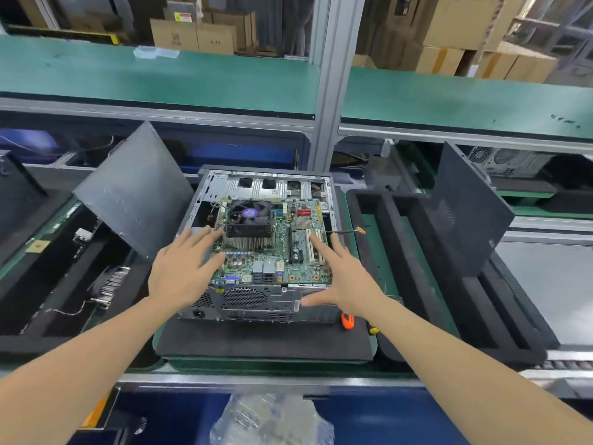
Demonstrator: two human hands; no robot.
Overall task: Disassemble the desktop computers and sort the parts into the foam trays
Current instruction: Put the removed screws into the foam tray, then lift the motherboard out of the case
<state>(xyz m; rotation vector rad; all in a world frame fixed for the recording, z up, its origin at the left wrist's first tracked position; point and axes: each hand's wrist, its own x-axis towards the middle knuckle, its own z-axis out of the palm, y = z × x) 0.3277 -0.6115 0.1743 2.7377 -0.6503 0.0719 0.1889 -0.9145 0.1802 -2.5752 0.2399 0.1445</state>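
Head view: the open computer case (256,305) lies flat on a black foam pad (256,343) on the desk (372,239), its rear panel toward the person. Inside it, the circuit board (282,263) lies level, and the fan cooler (248,220) stands on the board's far left part.

The left grip (183,271) is spread wide over the board's left edge, fingertips just beside the cooler's fins. The right grip (340,277) is also spread, forefinger reaching onto the white slots (316,244) and thumb stretched along the rear panel. Neither pinches anything, and whether the palms press down cannot be told.

So the board sits between the two grips and slightly ahead of them, one at each side edge. The cooler is nearer the left. A lift would likely come straight up, then sideways. The right foam tray (401,252) lies just beside the case, and the left foam tray (61,284) is about as near.
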